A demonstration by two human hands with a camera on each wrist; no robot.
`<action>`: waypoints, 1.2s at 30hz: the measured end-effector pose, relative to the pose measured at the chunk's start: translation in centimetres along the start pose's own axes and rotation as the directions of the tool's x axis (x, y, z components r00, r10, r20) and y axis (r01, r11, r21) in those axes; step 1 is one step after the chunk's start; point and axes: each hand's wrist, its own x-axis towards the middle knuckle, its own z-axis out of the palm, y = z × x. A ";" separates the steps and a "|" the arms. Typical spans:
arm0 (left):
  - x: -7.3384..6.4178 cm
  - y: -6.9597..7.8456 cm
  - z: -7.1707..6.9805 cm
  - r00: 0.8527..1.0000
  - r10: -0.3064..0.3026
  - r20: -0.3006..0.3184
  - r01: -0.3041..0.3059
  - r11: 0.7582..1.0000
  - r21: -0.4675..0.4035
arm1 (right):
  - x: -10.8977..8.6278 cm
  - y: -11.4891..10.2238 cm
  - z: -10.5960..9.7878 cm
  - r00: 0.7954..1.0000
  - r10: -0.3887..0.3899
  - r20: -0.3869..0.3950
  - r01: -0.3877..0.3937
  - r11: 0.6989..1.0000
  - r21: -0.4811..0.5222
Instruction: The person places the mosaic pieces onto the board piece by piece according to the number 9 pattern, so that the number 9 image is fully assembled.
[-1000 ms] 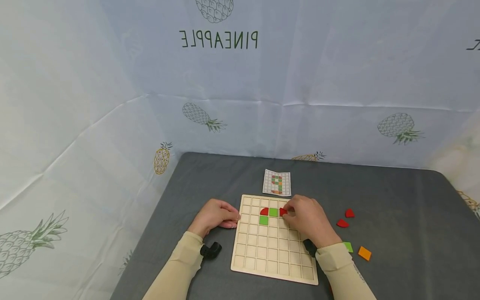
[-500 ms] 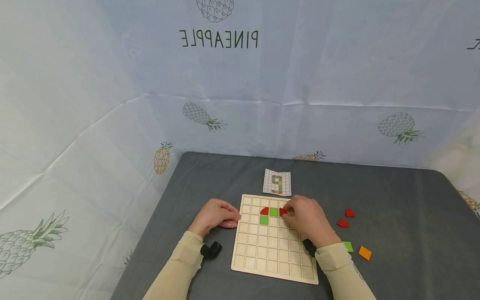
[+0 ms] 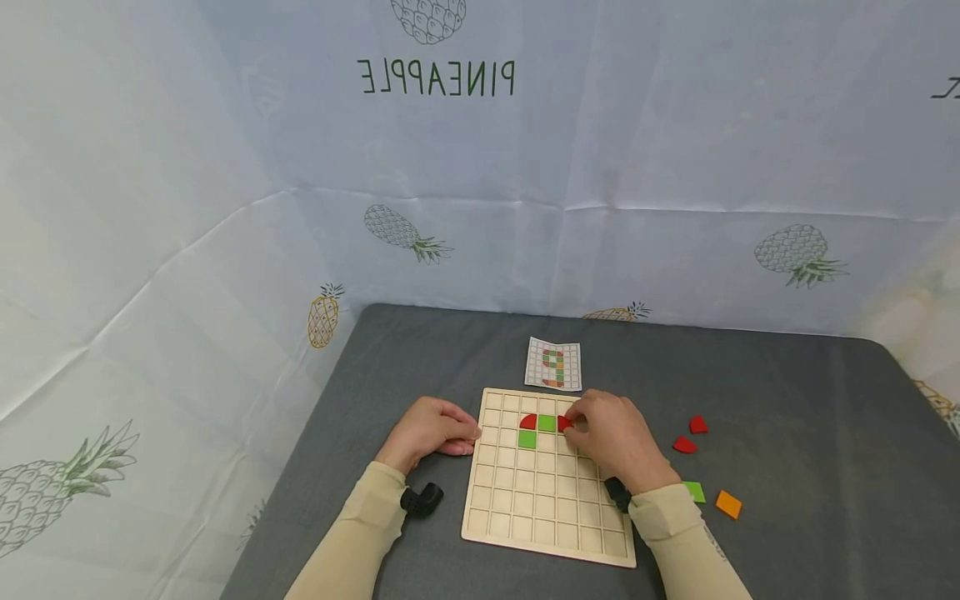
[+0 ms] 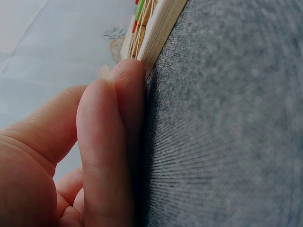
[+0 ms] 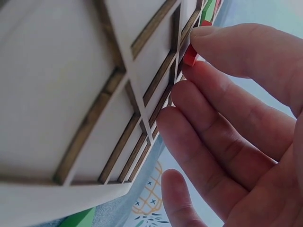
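A wooden grid board (image 3: 536,504) lies on the table. My right hand (image 3: 618,437) is over its far right part. Thumb and index finger pinch a red rounded tile (image 5: 190,56), partly hidden by the fingers, at a cell right of a green square tile (image 3: 547,423). Left of that tile sits a red quarter-round tile (image 3: 528,422), with another green square tile (image 3: 527,439) just below it. My left hand (image 3: 429,432) rests beside the board's left edge. Its fairly straight fingertips touch the board's side (image 4: 161,30) in the left wrist view.
Behind the board lies a paper pattern card (image 3: 552,364). To the right are two loose red tiles (image 3: 698,425), an orange square tile (image 3: 728,504) and a green tile (image 3: 696,492), partly covered by the right sleeve. A pineapple-print curtain (image 3: 637,150) hangs beyond the dark table (image 3: 780,433).
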 end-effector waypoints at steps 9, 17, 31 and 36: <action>0.0 0.1 0.0 1.000 0.002 0.001 -0.002 1.000 0.001 | 0.0 -0.2 -0.1 1.000 0.010 0.005 -0.010 1.000 -0.001; -0.1 0.1 0.0 1.000 -0.002 0.001 0.002 1.000 -0.001 | 0.0 -0.1 -0.1 1.000 0.010 0.010 -0.010 1.000 -0.003; -0.2 0.2 0.0 1.000 -0.005 -0.001 0.005 1.000 0.003 | 0.0 -0.1 -0.1 1.000 0.015 0.017 -0.016 1.000 0.004; -0.1 0.2 0.0 1.000 -0.012 -0.006 0.012 1.000 0.006 | 0.0 -0.1 -0.1 1.000 0.022 0.019 -0.023 1.000 0.006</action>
